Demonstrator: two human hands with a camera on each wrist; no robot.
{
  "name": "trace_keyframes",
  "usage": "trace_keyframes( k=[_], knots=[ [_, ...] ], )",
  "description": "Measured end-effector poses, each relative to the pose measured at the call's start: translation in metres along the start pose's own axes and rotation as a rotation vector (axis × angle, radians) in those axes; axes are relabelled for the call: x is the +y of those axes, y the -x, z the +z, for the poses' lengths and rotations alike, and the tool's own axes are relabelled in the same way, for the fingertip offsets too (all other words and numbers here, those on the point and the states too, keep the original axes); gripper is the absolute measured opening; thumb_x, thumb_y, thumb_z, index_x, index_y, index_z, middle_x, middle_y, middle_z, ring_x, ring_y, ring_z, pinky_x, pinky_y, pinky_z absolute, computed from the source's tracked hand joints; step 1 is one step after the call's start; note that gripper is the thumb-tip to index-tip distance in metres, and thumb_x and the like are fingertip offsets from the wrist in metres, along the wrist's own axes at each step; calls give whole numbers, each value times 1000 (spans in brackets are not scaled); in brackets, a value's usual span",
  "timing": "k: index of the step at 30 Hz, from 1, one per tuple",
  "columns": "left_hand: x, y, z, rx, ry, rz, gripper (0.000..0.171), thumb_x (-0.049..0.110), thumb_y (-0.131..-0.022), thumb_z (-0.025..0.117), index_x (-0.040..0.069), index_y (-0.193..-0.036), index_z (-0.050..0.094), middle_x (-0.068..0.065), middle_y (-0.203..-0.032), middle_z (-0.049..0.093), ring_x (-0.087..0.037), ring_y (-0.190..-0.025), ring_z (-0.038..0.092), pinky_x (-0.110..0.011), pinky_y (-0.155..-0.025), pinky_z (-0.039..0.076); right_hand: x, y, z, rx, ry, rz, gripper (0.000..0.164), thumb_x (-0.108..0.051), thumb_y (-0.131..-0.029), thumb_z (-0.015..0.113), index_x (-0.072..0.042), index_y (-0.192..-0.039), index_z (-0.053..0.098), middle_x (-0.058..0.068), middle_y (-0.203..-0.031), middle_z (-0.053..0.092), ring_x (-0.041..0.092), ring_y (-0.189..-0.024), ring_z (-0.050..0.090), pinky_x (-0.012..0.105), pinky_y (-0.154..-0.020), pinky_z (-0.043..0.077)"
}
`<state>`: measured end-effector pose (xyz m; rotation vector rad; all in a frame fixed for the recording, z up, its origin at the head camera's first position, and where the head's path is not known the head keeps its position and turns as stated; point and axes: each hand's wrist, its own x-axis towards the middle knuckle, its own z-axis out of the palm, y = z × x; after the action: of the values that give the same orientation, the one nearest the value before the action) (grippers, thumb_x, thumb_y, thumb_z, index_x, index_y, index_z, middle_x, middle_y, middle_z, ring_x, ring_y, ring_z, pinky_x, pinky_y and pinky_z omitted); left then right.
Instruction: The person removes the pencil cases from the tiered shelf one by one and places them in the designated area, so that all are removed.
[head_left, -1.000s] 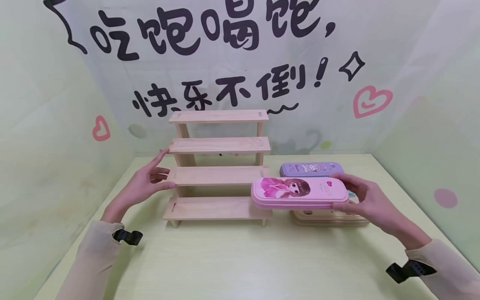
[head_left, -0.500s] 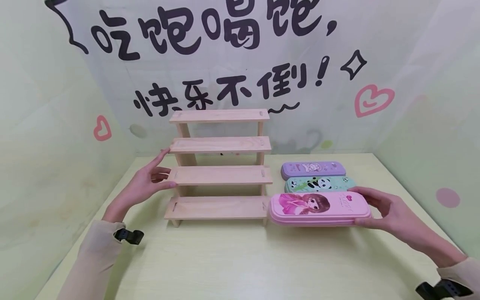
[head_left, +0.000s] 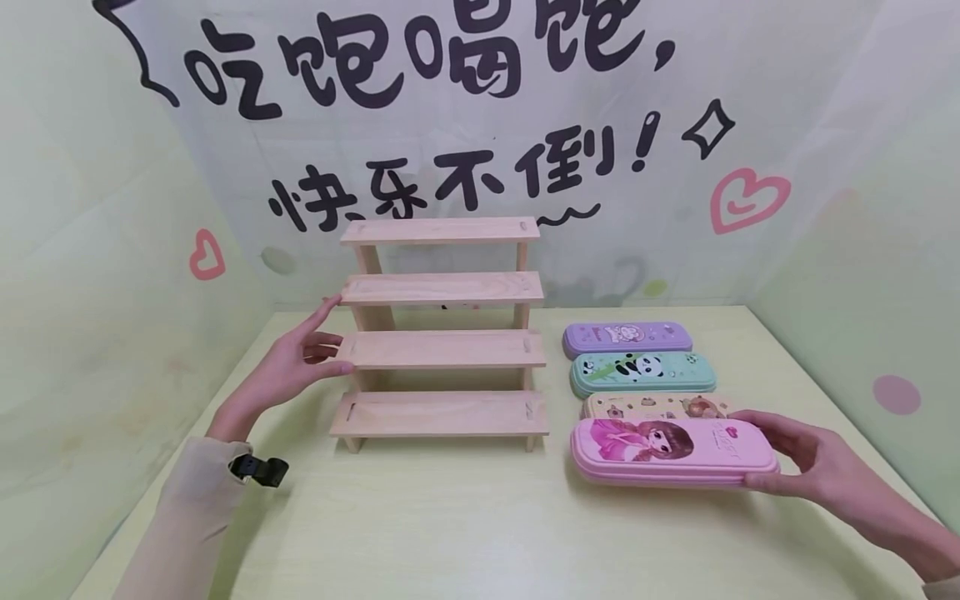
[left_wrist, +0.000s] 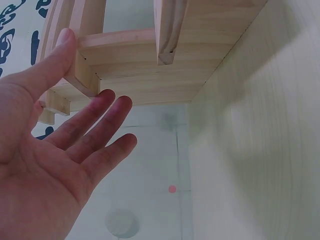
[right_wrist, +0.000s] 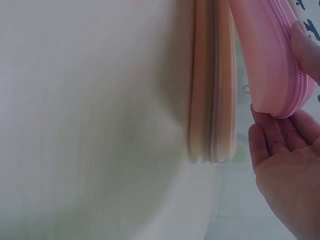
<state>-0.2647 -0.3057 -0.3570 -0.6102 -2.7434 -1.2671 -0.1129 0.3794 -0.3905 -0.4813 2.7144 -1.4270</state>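
My right hand [head_left: 832, 471] grips the right end of a pink zippered pencil case [head_left: 675, 454] with a doll picture on its lid. Thumb and fingers pinch that end in the right wrist view, and the pink case [right_wrist: 272, 55] is held up off the table, nearer the camera than the beige case [right_wrist: 212, 80]. At the left side of a four-tier wooden display stand [head_left: 442, 350], my left hand [head_left: 288, 367] touches the board ends with thumb and index finger. Its other fingers extend loosely under the stand in the left wrist view.
Behind the pink case lie a beige pencil case [head_left: 652, 406] partly hidden by it, a green panda pencil case [head_left: 645, 372] and a purple pencil case [head_left: 627, 337], in a row right of the stand. A printed cloth [head_left: 480, 125] hangs behind the table [head_left: 420, 525].
My right hand has moved right and toward me, bringing the pink pencil case from above the other cases to in front of them. My left hand has stayed at the stand.
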Motion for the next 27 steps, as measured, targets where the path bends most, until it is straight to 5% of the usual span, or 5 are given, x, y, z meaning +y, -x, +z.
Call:
trace_keyframes(
  k=[27],
  knots=[
    [-1,0,1,2,-5,-3,111,21,-90,88,42,-170,13,-26,-133,66,-42,-120,67,-58,-103,53,40,23,-9,-39,24,78,65,1,-96,73,-2,-155,47,-20,-138,63,-4,-119,59,20,-81,55]
  ],
)
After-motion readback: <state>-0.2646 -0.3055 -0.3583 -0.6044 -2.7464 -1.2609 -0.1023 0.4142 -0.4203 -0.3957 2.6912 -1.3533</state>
